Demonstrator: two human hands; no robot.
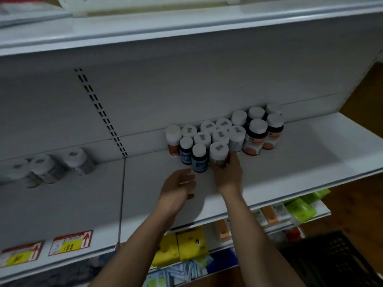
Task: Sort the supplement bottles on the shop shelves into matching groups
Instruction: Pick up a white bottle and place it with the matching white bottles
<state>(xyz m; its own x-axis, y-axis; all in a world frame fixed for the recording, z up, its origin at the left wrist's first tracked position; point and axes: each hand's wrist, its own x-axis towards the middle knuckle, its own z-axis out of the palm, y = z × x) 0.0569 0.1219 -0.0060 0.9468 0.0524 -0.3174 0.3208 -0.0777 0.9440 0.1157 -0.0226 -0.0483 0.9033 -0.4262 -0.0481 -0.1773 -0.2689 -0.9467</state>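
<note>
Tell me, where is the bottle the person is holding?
Head view, centre: the right hand grips the stickered bottle in the front row, just right of a blue-labelled bottle.

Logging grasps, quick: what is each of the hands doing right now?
Left hand: open, holding nothing.
Right hand: gripping a white-capped bottle.

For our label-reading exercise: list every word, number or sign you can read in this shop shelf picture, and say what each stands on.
"188": handwritten on the yellow price tag, beside a red arrow pointing up.
Second price tag, further left: writing unreadable.
Bottle gripped by the right hand, and the other bottles: labels and lid stickers blurred.
Boxes lower down: print too blurred.
</note>
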